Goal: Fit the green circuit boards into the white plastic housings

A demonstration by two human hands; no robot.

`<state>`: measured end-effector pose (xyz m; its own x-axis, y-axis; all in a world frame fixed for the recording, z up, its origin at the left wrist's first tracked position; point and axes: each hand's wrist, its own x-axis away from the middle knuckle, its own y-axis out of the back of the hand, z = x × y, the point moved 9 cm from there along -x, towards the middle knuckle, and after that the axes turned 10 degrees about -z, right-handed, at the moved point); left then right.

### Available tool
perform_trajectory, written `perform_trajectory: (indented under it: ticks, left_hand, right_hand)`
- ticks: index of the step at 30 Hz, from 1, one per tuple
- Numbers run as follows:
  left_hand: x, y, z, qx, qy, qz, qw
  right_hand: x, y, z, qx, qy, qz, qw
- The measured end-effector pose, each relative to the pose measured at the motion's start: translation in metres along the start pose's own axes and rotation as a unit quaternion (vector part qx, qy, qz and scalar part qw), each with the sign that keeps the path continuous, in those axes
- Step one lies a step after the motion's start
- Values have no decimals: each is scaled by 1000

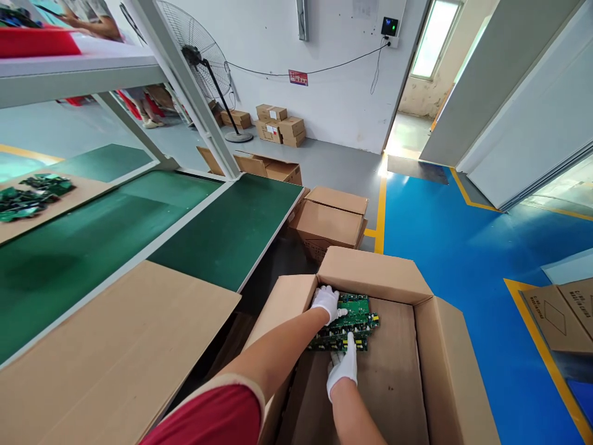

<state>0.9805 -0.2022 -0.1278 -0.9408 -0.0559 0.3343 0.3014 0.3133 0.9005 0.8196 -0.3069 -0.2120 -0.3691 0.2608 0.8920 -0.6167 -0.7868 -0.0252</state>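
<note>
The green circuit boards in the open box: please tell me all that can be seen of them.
The green circuit boards form a small stack, lying flat in the far left corner of the open brown cardboard box. Small dark and yellow parts sit on top. The white-gloved left hand grips the far left edge, and the white-gloved right hand touches the near edge. The stack rests on the box's brown floor.
</note>
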Motion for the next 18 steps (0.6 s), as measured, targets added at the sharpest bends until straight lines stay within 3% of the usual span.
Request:
perform_trajectory:
  ticks: [5, 13, 18]
  left_hand:
    - [2, -10, -2, 35, 22, 34, 999]
    - [-6, -20, 2, 74, 36, 118, 990]
    - [-11, -23, 6, 116, 56, 143, 981]
  right_hand:
    - [4, -9, 9, -21, 19, 47, 999]
    - [-5, 1, 2, -32, -5, 21, 999]
    - [0, -5, 6, -57, -2, 31, 998]
